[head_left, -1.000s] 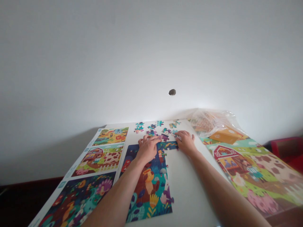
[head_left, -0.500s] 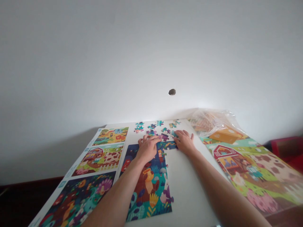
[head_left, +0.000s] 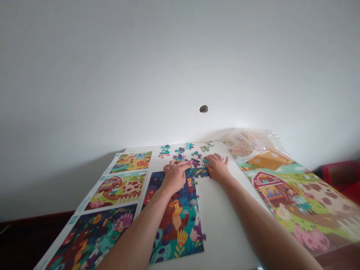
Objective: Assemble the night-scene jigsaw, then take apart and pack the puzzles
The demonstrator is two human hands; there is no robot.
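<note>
two hands are at the far edge of a partly joined forest-animal jigsaw (head_left: 180,221), which lies flat with its picture up, a dark strip (head_left: 200,172) of its top row jutting out to the right. the left hand (head_left: 176,176) rests over the jigsaw's far edge, fingers bent and a little apart; the right hand (head_left: 219,168) is spread at the strip's outer end, fingertips by a teal piece. from where i stand i cannot tell whether either one is gripping anything, since the palms and undersides are hidden.

to my mind, the left should brace the joined part without shoving it, while the right lines up tab with socket and presses straight down. the strip looks easy to knock askew, having little below it for support.

just beyond the jigsaw, loose pieces (head_left: 196,154) are scattered on the white tabletop (head_left: 225,232). left of it lies a sheet (head_left: 118,191) printed with three scenes; well to its right is a large farm picture (head_left: 295,202), with a yellow-orange box (head_left: 266,159) and a clear plastic bag (head_left: 239,144) at the far end. behind everything rises a pale wall (head_left: 112,75) with a ragged hole (head_left: 203,109), and something red (head_left: 339,174) sits far right of the jigsaw.
</note>
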